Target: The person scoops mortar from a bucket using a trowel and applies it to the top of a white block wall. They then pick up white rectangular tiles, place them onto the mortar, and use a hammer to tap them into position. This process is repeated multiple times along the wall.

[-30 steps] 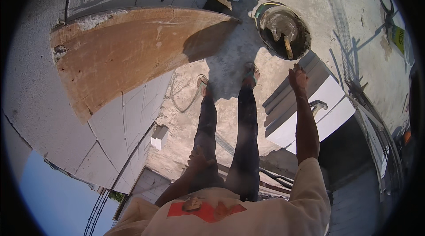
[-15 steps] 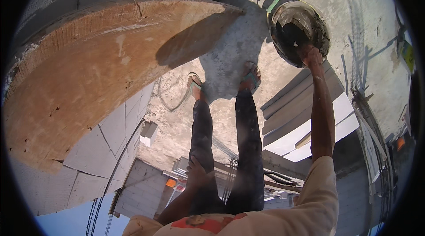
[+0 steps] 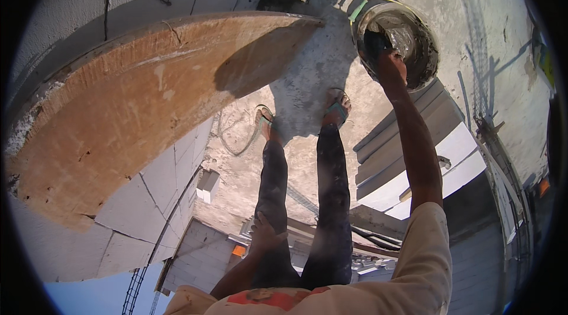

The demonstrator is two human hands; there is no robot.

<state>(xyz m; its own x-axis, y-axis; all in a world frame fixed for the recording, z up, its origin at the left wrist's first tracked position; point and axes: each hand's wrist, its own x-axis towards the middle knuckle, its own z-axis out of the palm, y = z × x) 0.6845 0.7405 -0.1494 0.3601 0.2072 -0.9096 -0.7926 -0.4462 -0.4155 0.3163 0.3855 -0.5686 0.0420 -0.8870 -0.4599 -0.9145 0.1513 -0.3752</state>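
My right hand [image 3: 393, 68] reaches down into a round bucket [image 3: 436, 49], closed on the handle of a dark scoop-like tool [image 3: 375, 44]. Wet grey mortar [image 3: 408, 32] coats the inside of the bucket and lies under the tool. Part of the blade is hidden in shadow and behind my fingers, so its exact kind is unclear. A wire handle with a green grip [image 3: 358, 10] lies over the bucket's far left rim. My left hand [image 3: 264, 232] rests on my left leg near the knee, empty, fingers laid out on the trouser.
A large brown board [image 3: 136, 120] stands to the left, beside walls of pale blocks [image 3: 142, 202]. Stacked light blocks [image 3: 414, 131] lie right of my feet, just nearer than the bucket. A loop of cord [image 3: 228, 148] lies on the concrete floor [image 3: 302, 102] near my left sandal.
My right hand and the tool have shifted left inside the bucket, toward its left wall, showing more mortar. My left hand stays on my leg. The whole view has shifted slightly.
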